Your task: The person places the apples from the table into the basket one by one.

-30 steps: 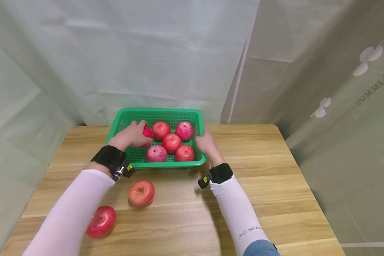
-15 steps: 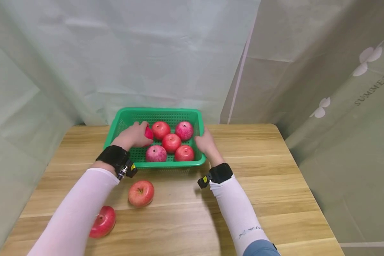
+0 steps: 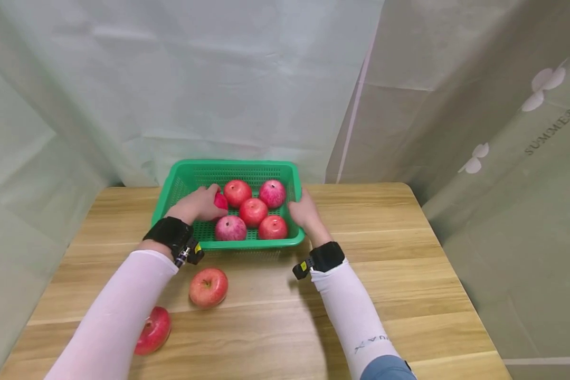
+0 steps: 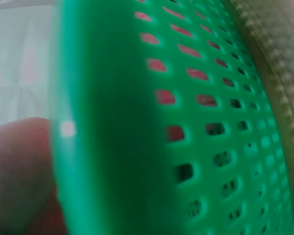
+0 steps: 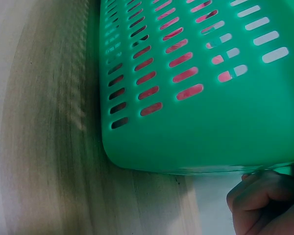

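Observation:
In the head view, my left hand [image 3: 200, 204] reaches into the left part of a green plastic basket [image 3: 252, 244]. Its fingers curl round a red apple [image 3: 221, 201], which they partly cover. Several other apples [image 3: 253, 212] lie in the basket to the right of that hand. At the basket's right end, my right hand [image 3: 306, 212] grips the rim with the thumb on the inner side. The left wrist view is mostly filled by the basket's slotted wall. Curled fingers [image 5: 264, 200] meet the basket's end in the right wrist view.
Two more apples lie on the wooden table [image 3: 385, 295] in front of the basket: a lighter red one [image 3: 208, 287] and a darker one [image 3: 154, 331] partly behind my left forearm. Pale curtains [image 3: 228, 79] hang close behind the basket and at both sides.
My left hand has shifted slightly right and down with the apple, and its forearm now covers more of the darker apple on the table. The right hand keeps its grip on the rim.

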A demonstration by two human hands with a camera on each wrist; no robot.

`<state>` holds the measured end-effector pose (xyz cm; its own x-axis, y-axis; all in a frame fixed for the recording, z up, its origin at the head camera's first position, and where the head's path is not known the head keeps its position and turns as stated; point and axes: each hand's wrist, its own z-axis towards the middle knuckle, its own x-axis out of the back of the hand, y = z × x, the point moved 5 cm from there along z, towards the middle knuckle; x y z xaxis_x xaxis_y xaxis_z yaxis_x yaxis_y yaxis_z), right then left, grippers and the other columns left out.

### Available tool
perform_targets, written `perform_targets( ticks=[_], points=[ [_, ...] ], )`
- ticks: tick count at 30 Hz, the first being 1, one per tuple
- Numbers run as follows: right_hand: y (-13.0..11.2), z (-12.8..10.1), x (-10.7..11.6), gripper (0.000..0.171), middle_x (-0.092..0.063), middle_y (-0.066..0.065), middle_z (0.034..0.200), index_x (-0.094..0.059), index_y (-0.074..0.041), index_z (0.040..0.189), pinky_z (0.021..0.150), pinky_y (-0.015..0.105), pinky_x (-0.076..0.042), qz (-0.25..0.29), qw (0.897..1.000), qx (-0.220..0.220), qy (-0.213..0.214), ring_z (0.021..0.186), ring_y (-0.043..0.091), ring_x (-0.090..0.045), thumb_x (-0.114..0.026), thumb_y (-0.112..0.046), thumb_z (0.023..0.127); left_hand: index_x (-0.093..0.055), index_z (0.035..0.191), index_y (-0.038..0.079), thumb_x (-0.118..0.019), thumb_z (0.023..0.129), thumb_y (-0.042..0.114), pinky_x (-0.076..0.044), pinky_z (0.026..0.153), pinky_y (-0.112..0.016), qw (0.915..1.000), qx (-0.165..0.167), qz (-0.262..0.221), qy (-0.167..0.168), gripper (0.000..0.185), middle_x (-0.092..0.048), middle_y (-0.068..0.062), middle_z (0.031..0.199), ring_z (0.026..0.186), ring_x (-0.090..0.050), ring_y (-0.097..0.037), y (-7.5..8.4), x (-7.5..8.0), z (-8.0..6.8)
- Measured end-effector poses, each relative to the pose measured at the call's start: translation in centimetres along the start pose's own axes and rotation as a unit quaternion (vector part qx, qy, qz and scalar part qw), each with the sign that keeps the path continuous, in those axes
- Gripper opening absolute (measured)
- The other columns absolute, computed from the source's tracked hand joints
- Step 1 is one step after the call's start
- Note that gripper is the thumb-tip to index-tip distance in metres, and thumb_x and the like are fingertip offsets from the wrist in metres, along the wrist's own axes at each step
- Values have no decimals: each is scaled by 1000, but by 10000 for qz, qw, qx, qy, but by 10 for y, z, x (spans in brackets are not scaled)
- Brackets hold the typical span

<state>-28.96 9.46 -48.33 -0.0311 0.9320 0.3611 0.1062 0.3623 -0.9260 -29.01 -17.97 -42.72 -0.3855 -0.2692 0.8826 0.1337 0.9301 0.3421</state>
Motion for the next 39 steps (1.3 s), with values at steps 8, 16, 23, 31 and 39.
perform_targets(
  ticks=[8, 16, 23, 31, 39],
  points=[
    [1, 1, 0, 50, -63, 19, 137, -53, -1, 146, 105, 56, -51, 9, 10000, -19, 39, 125, 35, -60, -53, -2, 96, -36, 154, -11, -68, 97, 42, -46, 105, -66, 9999, 67, 87, -53, 84, -46, -41, 142, 133, -47, -54, 1, 0, 0],
    [-1, 2, -1, 50, -62, 18, 138, -52, -2, 147, 105, 56, -51, -30, 10000, -14, 45, 127, 36, -60, -53, -4, 97, -31, 158, -13, -66, 100, 45, -40, 111, -70, 9997, 199, -1, -143, 89, -37, -45, 153, 143, -37, -58, 0, -1, 0],
    [0, 2, 0, 51, -62, 19, 140, -51, -2, 149, 105, 56, -52, -26, 10000, -59, 47, 128, 36, -60, -53, -4, 98, -28, 158, -14, -65, 100, 43, -41, 111, -69, 9996, 189, -163, -121, 89, -38, -45, 151, 141, -39, -58, -1, -3, 1],
    [0, 3, -1, 53, -61, 19, 141, -51, -3, 150, 106, 56, -51, -63, 10000, -42, 27, 129, 36, -59, -53, -4, 97, -28, 159, -13, -64, 100, 45, -43, 109, -68, 9994, 198, -228, -159, 90, -40, -45, 150, 138, -42, -57, -2, -3, 0],
    [1, 2, -1, 52, -61, 18, 141, -51, -3, 150, 105, 56, -51, -77, 9999, -41, 50, 128, 35, -60, -54, -4, 98, -26, 160, -11, -64, 100, 46, -43, 108, -69, 9991, 233, -295, -203, 91, -38, -44, 152, 139, -39, -57, -3, -4, 0]
  ],
)
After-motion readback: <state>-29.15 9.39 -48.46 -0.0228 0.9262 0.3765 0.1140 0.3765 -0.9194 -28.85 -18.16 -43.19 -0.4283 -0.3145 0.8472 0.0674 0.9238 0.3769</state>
